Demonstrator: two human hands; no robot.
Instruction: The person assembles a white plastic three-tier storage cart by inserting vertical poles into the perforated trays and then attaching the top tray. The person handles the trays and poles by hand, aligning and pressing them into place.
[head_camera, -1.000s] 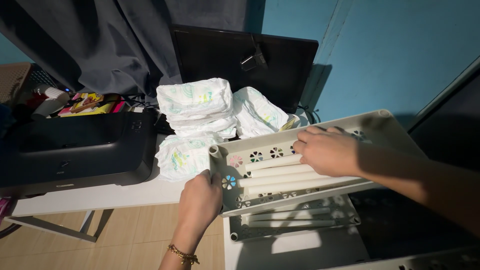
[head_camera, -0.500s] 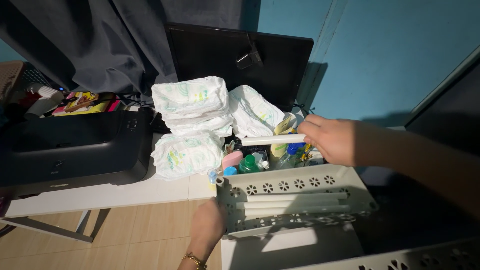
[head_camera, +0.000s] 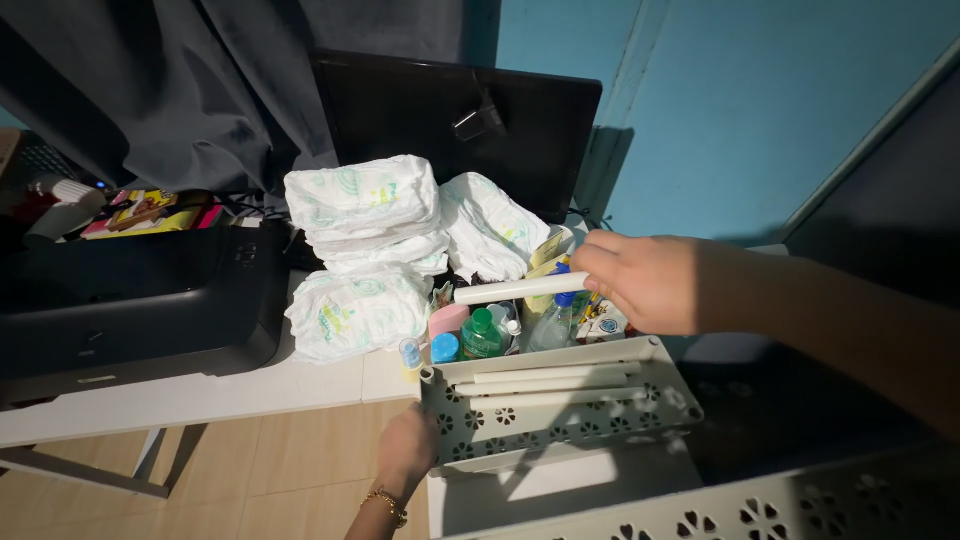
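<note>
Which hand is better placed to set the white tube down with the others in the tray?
Right. The right hand already holds the white tube just above the perforated tray, while the left hand grips the tray's near-left corner, likely steadying it.

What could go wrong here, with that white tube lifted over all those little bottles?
The right hand holds the white tube by one end, so its free end might swing and knock the green bottle or its neighbours. The left hand grips only a corner of the perforated tray; if it tilts, the loose tubes in it could roll out.
</note>
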